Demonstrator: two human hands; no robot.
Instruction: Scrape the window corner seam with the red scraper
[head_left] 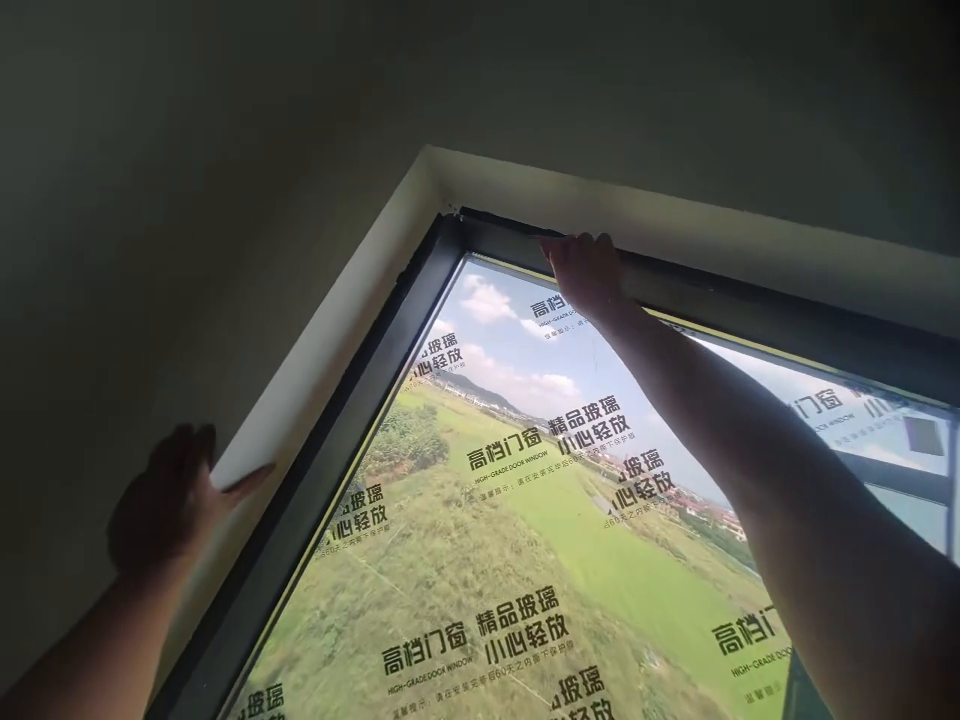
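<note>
My left hand (169, 500) rests at the edge of the white window reveal (281, 420) on the left, its thumb stretched out from the fingers, nothing held in it. Higher up, my right hand (589, 270) presses against the dark top bar of the window frame (690, 285) with curled fingers. A thin sliver shows at its left side; what it is, I cannot make out. Below that hand lies the window pane (510, 520), covered with film printed in black Chinese lettering and "HIGH-GRADE DOOR WINDOW".
A dark wall (187, 200) surrounds the recess. The reveal and frame meet in a corner (450, 210) at upper centre. Another window section (911, 510) with a dark crossbar is at the right. Green fields, hills and sky show through the glass.
</note>
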